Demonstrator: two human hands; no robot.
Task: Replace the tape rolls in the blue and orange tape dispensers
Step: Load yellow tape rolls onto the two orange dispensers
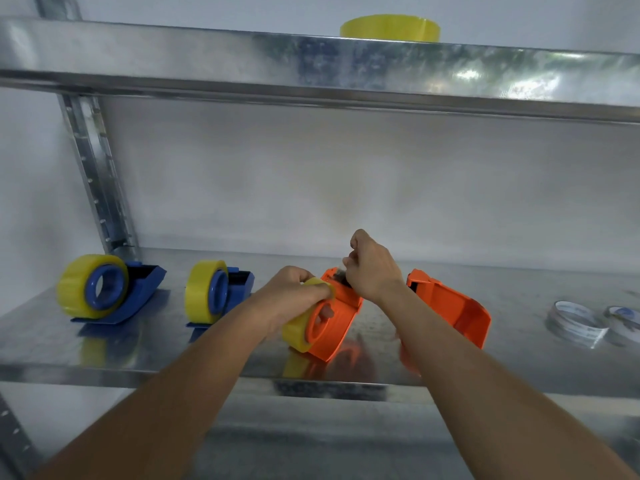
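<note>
Now my left hand [294, 292] is clamped over the yellow tape roll [298, 328] seated in the orange dispenser [334, 327] on the metal shelf [173, 344], while my right hand [372, 268] pinches the tape end at its cutter. Two blue dispensers [138, 292] stand loaded to the left; a second orange dispenser [453, 306] lies empty on the right.

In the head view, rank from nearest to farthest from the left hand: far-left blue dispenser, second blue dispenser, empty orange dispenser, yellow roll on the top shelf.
From the left hand:
1. second blue dispenser, just to its left
2. empty orange dispenser, to the right
3. far-left blue dispenser, at the shelf's left end
4. yellow roll on the top shelf, above
</note>
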